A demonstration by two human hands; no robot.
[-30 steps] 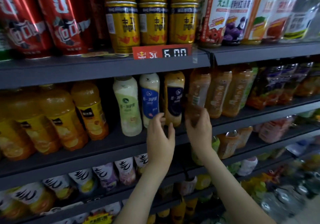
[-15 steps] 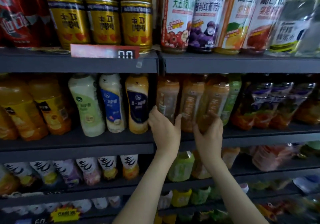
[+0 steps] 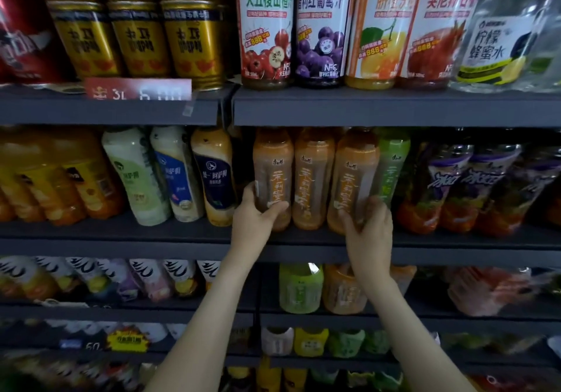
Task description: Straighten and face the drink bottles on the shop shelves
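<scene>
While left grip (image 3: 258, 223) holds bottle (image 3: 273, 167), right grip (image 3: 372, 229) another (image 3: 353, 173).

Two bare forearms extend up and forward, side by side, wrists straight. The left hand (image 3: 254, 223) grips the lower part of the left orange bottle (image 3: 273, 164), thumb across its front. The right hand (image 3: 368, 232) grips the right orange bottle (image 3: 353, 173) near its base, fingers (image 3: 378, 206) curled round its right side.
</scene>
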